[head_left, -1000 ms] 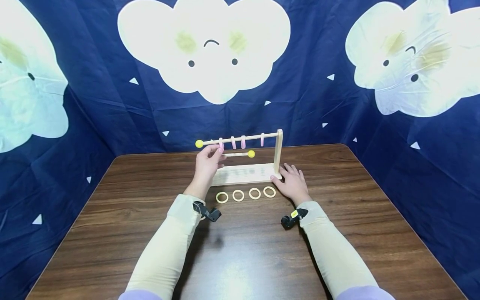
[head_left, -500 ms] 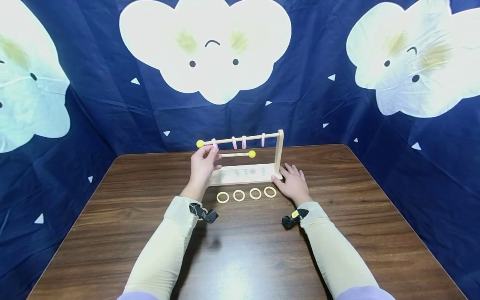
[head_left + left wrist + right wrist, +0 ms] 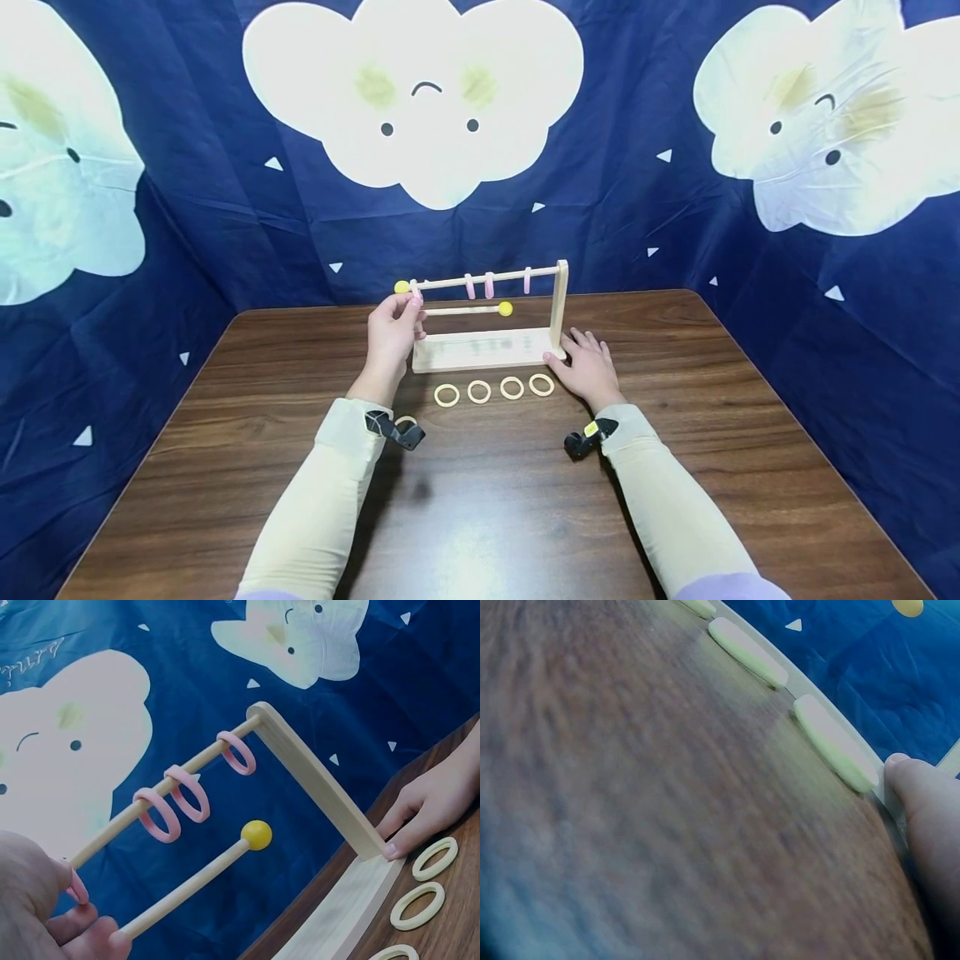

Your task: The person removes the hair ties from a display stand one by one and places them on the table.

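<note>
My left hand (image 3: 392,333) pinches a pink ring (image 3: 78,888) on the upper rod (image 3: 446,282) of a wooden stand (image 3: 480,350), close to the rod's yellow end ball (image 3: 402,287). Three more pink rings (image 3: 189,796) hang farther along that rod, toward the upright post (image 3: 558,304). Under it runs a shorter lower rod (image 3: 187,888) tipped with another yellow ball (image 3: 256,835); no ring shows on its visible part. My right hand (image 3: 587,367) holds the base's right end, thumb (image 3: 922,802) on the front corner and fingers behind, by the post.
Several pale wooden rings (image 3: 479,392) lie in a row on the brown table (image 3: 480,500) before the base. Another pale ring (image 3: 406,422) lies partly hidden by the left wrist camera (image 3: 397,430). A blue cloth (image 3: 622,225) with white clouds hangs behind the table.
My left hand has slid the pinched pink ring leftward along the upper rod to near the yellow end ball. More of the base's left end now shows. The right hand stays put.
</note>
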